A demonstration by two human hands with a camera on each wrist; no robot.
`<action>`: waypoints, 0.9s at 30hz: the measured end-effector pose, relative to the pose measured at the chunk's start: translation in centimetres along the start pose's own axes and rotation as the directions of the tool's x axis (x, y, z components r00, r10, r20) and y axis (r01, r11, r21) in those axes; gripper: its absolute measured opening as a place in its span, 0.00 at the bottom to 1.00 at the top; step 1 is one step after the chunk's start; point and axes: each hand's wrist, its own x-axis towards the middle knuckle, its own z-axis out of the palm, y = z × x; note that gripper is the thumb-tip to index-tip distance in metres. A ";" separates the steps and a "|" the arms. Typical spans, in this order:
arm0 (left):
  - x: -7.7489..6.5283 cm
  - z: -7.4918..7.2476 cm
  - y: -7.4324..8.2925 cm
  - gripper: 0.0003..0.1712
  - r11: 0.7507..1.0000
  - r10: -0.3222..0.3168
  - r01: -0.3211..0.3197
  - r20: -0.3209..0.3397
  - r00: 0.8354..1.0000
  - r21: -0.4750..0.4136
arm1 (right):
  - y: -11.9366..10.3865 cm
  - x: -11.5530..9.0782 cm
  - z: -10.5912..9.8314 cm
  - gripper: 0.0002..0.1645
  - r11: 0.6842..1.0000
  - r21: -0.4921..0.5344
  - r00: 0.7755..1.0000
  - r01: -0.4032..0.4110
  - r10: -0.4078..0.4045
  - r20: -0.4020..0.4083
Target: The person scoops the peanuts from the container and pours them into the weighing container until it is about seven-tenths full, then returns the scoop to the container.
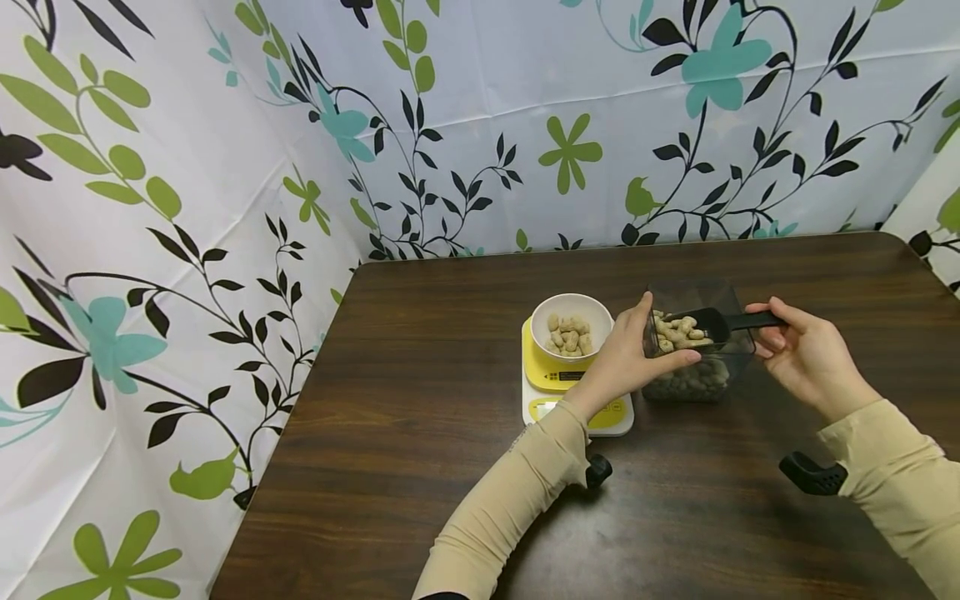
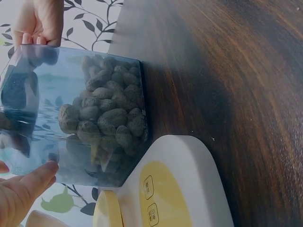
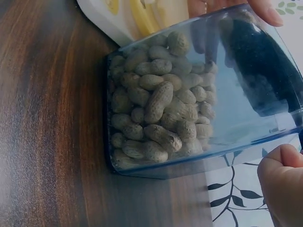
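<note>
My left hand [image 1: 626, 350] grips the near left corner of a clear, dark-tinted plastic container [image 1: 697, 293], with the thumb along the front rim. Peanuts in their shells [image 3: 158, 104] fill its lower part. A black scoop [image 1: 711, 323] lies across the container's mouth, its bowl inside, over the peanuts. My right hand [image 1: 806, 354] holds the scoop's handle between thumb and fingers at the container's right side. Other fingers of that hand are by the container's wall. Whether the scoop carries peanuts is hard to tell.
Left of the container stands a yellow and white kitchen scale [image 1: 538, 373]. A white bowl [image 1: 573, 303] with several peanuts [image 1: 572, 340] sits on it. All stand on a dark wooden table [image 1: 420, 400], with a leaf-patterned curtain [image 1: 480, 100] behind and at the left.
</note>
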 end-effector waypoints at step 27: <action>-0.3 -0.7 0.0 0.52 0.999 0.037 -0.036 -0.007 0.999 0.024 | -0.8 -0.4 -0.8 0.21 0.917 0.397 0.998 -0.042 0.056 -0.023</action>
